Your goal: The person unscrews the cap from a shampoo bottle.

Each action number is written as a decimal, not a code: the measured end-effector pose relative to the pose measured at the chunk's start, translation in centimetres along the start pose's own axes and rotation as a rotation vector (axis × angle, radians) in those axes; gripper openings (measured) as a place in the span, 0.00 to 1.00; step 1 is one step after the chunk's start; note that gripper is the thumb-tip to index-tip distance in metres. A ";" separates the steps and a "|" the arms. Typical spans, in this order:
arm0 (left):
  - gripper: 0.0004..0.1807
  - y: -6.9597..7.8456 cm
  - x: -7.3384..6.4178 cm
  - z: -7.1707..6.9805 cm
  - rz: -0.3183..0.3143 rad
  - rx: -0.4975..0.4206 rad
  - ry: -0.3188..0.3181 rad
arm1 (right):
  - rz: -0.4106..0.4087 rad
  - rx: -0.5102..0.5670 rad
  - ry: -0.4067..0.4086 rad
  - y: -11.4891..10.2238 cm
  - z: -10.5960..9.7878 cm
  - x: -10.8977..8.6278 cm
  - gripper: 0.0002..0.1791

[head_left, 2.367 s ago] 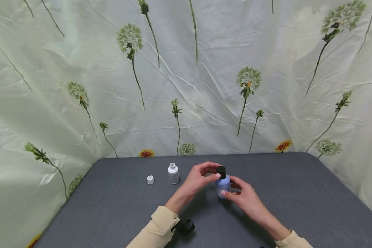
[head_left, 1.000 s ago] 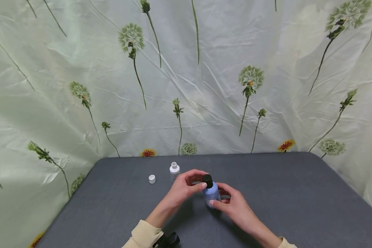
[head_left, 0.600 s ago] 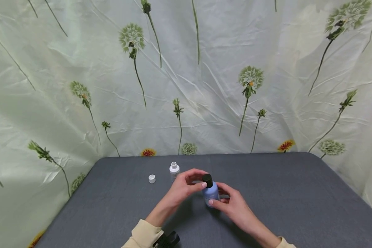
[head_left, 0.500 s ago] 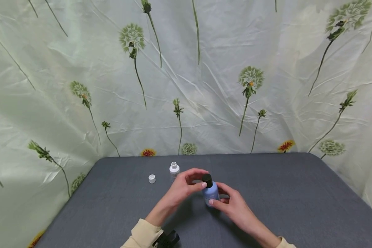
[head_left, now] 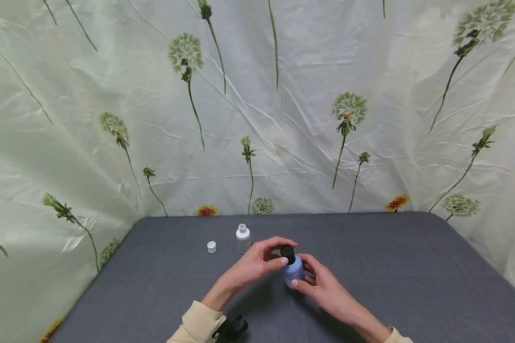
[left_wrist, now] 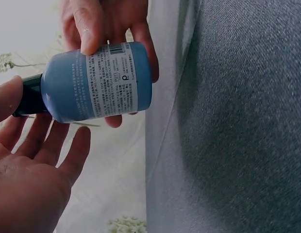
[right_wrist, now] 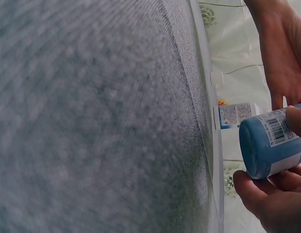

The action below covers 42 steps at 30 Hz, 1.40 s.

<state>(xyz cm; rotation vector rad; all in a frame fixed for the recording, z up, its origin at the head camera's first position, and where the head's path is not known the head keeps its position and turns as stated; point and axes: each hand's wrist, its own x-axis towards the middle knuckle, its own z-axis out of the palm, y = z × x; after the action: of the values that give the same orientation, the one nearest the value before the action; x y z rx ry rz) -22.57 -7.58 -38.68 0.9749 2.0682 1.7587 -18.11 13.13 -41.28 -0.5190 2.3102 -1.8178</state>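
Observation:
A blue bottle [head_left: 293, 272] with a black cap [head_left: 288, 253] is held upright in front of me, slightly tilted. My left hand [head_left: 257, 263] pinches the cap between thumb and fingers. Round the lower body of the bottle, my right hand [head_left: 326, 289] grips with its thumb in front and fingers behind. The left wrist view shows a white printed label [left_wrist: 114, 80] on the blue body. The bottle's base [right_wrist: 252, 150] shows in the right wrist view, raised off the table.
An uncapped white bottle [head_left: 242, 242] stands on the dark grey table [head_left: 369, 257], just beyond my left hand. To its left lies a small white cap [head_left: 212, 247], hollow side up. A flower-printed curtain [head_left: 292, 133] hangs behind the table.
Both hands have moved the blue bottle left and nearer to me. In the last half second my left hand has turned slightly over the cap, uncovering more of the white bottle.

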 end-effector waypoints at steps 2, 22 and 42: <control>0.19 0.0 0.0 0.1 0.015 -0.049 -0.013 | 0.004 0.019 -0.010 0.0 0.0 0.0 0.31; 0.19 -0.4 0.4 0.4 0.026 -0.166 0.063 | 0.016 0.047 0.061 0.0 -0.1 0.1 0.33; 0.18 -0.6 0.5 1.4 -0.050 -0.130 0.242 | 0.080 0.026 0.099 -0.2 0.0 0.2 0.35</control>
<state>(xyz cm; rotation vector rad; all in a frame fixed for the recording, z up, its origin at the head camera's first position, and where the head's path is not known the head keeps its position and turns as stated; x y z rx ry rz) -22.31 -6.24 -39.43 0.6976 2.0625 2.0430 -18.24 13.01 -41.12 -0.3356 2.3303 -1.8732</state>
